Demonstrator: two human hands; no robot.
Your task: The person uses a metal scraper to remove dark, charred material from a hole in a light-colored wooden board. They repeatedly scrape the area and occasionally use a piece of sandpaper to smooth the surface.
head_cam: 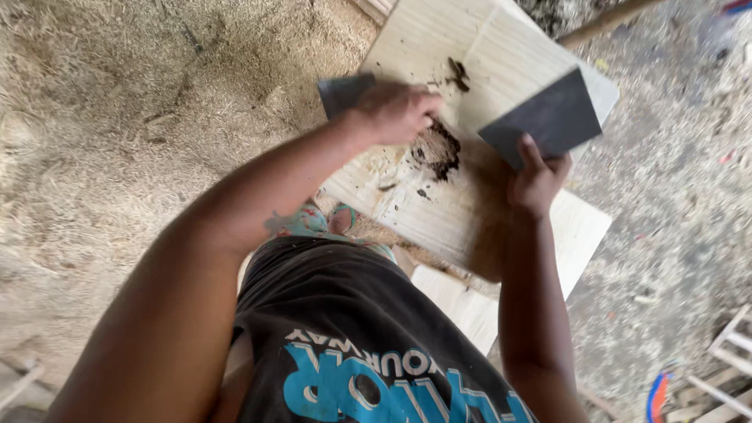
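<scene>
Soft, even daylight; faint shadow beneath the pale wooden board (439,211). Motion blur smears the left hand (392,113); frame edges stretch.

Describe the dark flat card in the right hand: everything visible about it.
The card is a thin, stiff, dark grey rectangle, plain and matte, material unclear. The right hand grips its lower edge, thumb on the face, holding it tilted with one corner pointing up and away. It hangs above the pale wooden board, which carries a dark brown lump; whether it touches the board cannot be told. The left hand holds a similar piece.
</scene>
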